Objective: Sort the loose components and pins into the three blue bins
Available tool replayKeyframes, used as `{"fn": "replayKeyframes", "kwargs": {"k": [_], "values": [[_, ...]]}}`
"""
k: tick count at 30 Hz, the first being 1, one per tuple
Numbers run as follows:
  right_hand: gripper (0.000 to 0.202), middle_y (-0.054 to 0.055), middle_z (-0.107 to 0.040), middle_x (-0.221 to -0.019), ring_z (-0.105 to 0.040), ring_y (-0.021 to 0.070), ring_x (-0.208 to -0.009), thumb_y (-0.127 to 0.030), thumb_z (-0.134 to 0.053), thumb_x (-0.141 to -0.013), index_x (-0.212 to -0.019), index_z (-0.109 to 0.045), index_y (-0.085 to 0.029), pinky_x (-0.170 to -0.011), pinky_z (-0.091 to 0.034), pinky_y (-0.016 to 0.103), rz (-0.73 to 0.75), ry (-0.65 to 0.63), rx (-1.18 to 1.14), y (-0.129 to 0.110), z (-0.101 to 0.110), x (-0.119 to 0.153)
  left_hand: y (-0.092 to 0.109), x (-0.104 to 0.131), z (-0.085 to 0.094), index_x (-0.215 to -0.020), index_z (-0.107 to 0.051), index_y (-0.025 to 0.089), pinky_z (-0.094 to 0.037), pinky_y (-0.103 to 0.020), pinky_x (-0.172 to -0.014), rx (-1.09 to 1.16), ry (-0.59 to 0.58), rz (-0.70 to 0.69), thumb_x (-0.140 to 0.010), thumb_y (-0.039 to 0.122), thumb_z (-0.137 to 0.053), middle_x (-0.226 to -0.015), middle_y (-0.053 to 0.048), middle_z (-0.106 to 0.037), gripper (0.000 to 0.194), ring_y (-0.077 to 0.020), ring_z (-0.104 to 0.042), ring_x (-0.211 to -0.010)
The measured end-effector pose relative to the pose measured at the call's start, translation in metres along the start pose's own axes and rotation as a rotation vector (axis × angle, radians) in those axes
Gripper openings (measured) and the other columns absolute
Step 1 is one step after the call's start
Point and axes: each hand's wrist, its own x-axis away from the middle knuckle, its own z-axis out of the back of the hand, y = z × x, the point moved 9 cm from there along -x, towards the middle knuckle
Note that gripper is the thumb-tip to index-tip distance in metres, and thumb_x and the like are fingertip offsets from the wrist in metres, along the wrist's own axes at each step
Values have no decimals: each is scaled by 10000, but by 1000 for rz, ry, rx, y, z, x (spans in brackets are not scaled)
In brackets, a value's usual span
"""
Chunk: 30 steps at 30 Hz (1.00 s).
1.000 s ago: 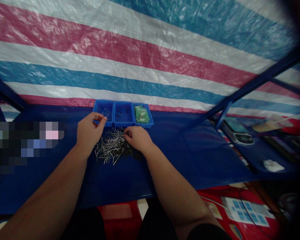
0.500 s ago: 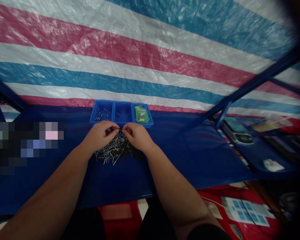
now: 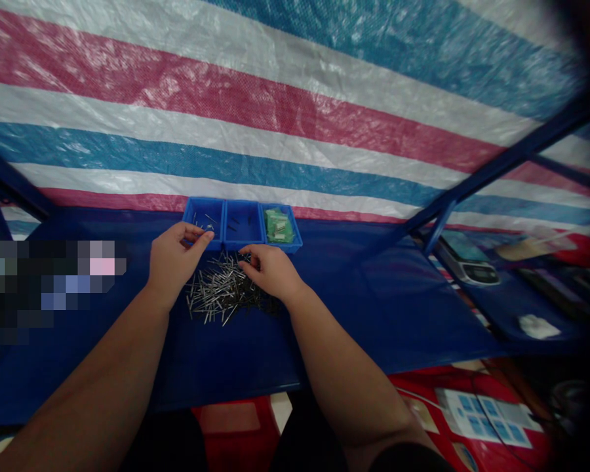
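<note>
A pile of thin silver and dark metal pins (image 3: pixel 221 288) lies on the blue table. Behind it stand three joined blue bins; the left bin (image 3: pixel 204 204) holds a few silver pins, the middle bin (image 3: pixel 248 229) a few dark ones, the right bin a green packet (image 3: pixel 278 226). My left hand (image 3: pixel 177 252) is over the front of the left bin, thumb and forefinger pinched on something small, seemingly a silver pin. At the pile's back right edge, my right hand (image 3: pixel 270 269) has thumb and forefinger apart, with nothing visible between them.
A striped plastic sheet (image 3: pixel 275 111) hangs behind the blue table (image 3: pixel 364 295). At the right are a scale (image 3: pixel 476 271), a crumpled white item (image 3: pixel 538 326) and a slanting blue frame bar (image 3: pixel 501 160). A blurred-out patch covers the left side.
My left hand has moved left and up from the pile to the left bin. My right hand stays near the pile, its fingertips now apart.
</note>
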Motion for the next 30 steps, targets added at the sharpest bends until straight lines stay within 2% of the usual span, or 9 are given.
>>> {"fn": "replayKeyframes", "kwargs": {"k": [3, 9, 15, 20, 25, 30], "values": [[258, 30, -702, -828, -596, 160, -747, -296, -675, -898, -1133, -717, -197, -663, -392, 283, -32, -44, 119, 5, -7, 1, -6, -2, -5, -847, -723, 201, -442, -288, -584, -25, -55, 31, -813, 545, -697, -700, -14, -686, 347, -155, -591, -584], [226, 57, -728, -898, -629, 180, -779, -307, -663, -902, -1093, -744, -218, -653, -419, 284, -98, -82, 232, 8, -11, 1, 2, 0, -7, -748, -676, 196, -427, -288, -596, -21, -63, -29, -876, 481, -637, -632, 4, -641, 316, -142, -572, -565], [126, 54, -718, -896, -612, 174, -752, -238, -626, -898, -965, -731, -222, -623, -377, 276, -101, -102, 248, -1, -8, 1, 15, 7, -23, -734, -656, 194, -413, -276, -557, 43, -215, -130, -880, 430, -631, -606, 15, -618, 278, -130, -541, -534], [122, 41, -691, -863, -582, 160, -745, -219, -589, -917, -952, -706, -209, -636, -353, 274, -62, -51, 161, -5, -1, 0, 26, 15, -36, -833, -699, 193, -435, -260, -543, 101, -369, -221, -882, 414, -625, -652, 6, -654, 238, -127, -552, -537], [109, 15, -627, -823, -557, 148, -778, -203, -568, -937, -974, -670, -192, -715, -392, 262, 64, 36, -19, -13, 7, 1, 34, 21, -44, -963, -745, 203, -469, -261, -575, 81, -475, -313, -868, 354, -638, -763, -21, -710, 208, -135, -592, -597], [123, 59, -628, -995, -585, 177, -961, -209, -562, -950, -1003, -671, -188, -871, -440, 298, 169, 119, -119, -22, 16, 3, 39, 26, -46, -945, -752, 212, -477, -262, -592, 90, -514, -355, -887, 365, -630, -782, -18, -710, 204, -136, -605, -616]]}}
